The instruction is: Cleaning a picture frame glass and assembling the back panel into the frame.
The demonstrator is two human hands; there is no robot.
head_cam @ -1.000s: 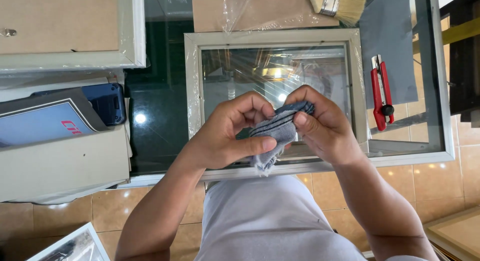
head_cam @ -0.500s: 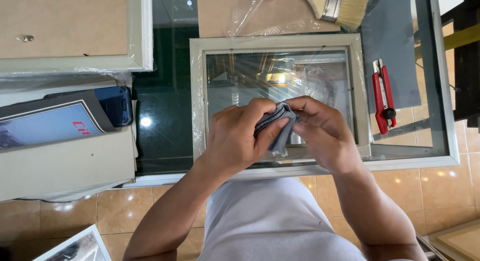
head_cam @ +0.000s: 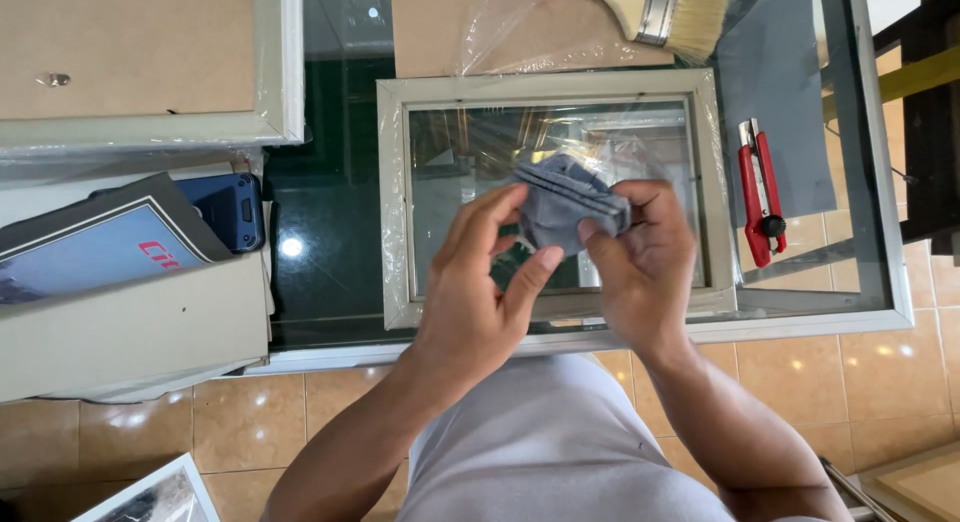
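Cloth: a folded grey cloth (head_cam: 568, 204) is held up between both hands, above the glass of the picture frame, near the middle of the scene.
Right hand: the right hand (head_cam: 645, 267) has its grip clenched on the cloth's right edge, thumb on top and fingers curled behind.
Left hand: the left hand (head_cam: 478, 292) has its grip partly released; its fingertips and thumb touch the cloth's left and lower edges without closing round it.
Picture frame: a pale grey picture frame (head_cam: 395, 202) lies flat on the table under the hands, its glass covered with wrinkled clear film.
Table: a glass-topped table (head_cam: 330, 272) with a light metal rim carries the things.
Cutter: a red utility knife (head_cam: 760, 192) lies right of the frame, well apart from the hands.
Brush: a wide paintbrush (head_cam: 665, 7) lies at the far edge, on clear plastic.
Left side: a brown backing board (head_cam: 130, 52) in a white frame lies far left; nearer, a blue phone-like device (head_cam: 232, 210) sits beside a booklet (head_cam: 100, 247).
Floor: tan tiles (head_cam: 250, 412) show below the table's near edge.
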